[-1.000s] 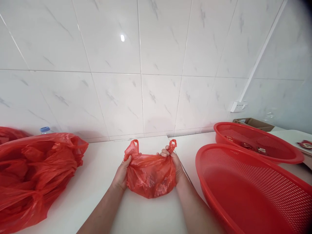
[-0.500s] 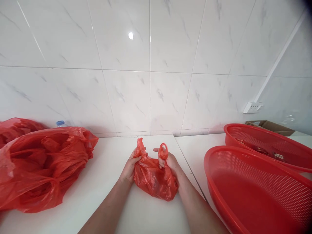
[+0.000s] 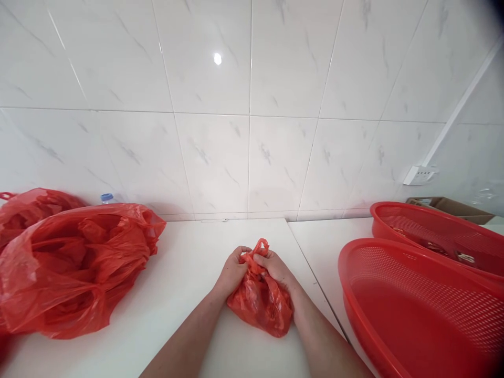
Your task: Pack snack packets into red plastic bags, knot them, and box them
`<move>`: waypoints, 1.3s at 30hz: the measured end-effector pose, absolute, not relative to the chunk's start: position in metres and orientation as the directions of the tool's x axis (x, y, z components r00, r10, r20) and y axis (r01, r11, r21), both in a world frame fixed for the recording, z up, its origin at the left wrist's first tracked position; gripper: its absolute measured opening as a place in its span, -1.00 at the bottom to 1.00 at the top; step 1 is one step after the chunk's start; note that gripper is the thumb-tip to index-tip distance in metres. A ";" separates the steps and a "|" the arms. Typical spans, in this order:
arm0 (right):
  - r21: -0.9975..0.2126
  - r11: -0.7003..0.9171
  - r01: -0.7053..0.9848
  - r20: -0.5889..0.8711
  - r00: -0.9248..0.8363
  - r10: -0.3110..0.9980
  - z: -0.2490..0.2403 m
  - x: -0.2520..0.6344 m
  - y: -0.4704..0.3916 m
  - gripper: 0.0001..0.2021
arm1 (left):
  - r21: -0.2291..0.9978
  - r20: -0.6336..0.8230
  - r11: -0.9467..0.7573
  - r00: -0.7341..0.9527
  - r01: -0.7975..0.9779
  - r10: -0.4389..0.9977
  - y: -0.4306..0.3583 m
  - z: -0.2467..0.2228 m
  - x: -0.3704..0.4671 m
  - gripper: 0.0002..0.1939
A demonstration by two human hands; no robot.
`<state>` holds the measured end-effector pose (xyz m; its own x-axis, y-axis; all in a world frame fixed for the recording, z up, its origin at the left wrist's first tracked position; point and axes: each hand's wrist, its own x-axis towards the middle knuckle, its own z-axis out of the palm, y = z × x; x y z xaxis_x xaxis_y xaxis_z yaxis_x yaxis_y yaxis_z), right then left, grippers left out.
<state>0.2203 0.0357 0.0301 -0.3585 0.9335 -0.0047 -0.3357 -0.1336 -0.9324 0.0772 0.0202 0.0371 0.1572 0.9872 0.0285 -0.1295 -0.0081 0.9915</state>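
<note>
A small red plastic bag (image 3: 262, 304) rests on the white table in front of me, its lower part bulging with contents I cannot make out. My left hand (image 3: 235, 270) pinches the gathered handles from the left. From the other side, my right hand (image 3: 273, 265) is closed on the same bunched top, thumb over the plastic. One handle loop pokes up between the two hands. The fingertips are partly hidden by the plastic.
On the left lies a large open red bag (image 3: 79, 273) stuffed with red plastic, another red bag (image 3: 47, 205) behind it. A blue-capped bottle (image 3: 107, 198) stands by the tiled wall. Two red baskets (image 3: 350, 257) fill the right, a cardboard box (image 3: 452, 207) behind them.
My hands have come together, drawing the two separate handles into one bunch at the top. The bag is now narrower, and the view has swung slightly left.
</note>
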 end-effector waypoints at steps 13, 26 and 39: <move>-0.934 -0.127 -0.334 -0.010 -0.329 0.944 0.031 0.234 0.038 -0.69 | 0.862 0.421 -0.430 0.092 0.269 0.902 0.014 0.042 0.079 -0.84; -0.928 -0.110 -0.357 0.048 -0.406 0.913 0.036 0.243 0.035 -0.71 | 0.978 0.166 -0.179 0.120 0.111 0.979 0.028 0.027 0.069 -0.79; -0.969 0.234 0.076 0.236 0.026 0.971 0.017 0.243 0.050 -0.74 | 0.905 0.358 -0.379 0.136 0.193 0.924 0.014 0.036 0.081 -0.93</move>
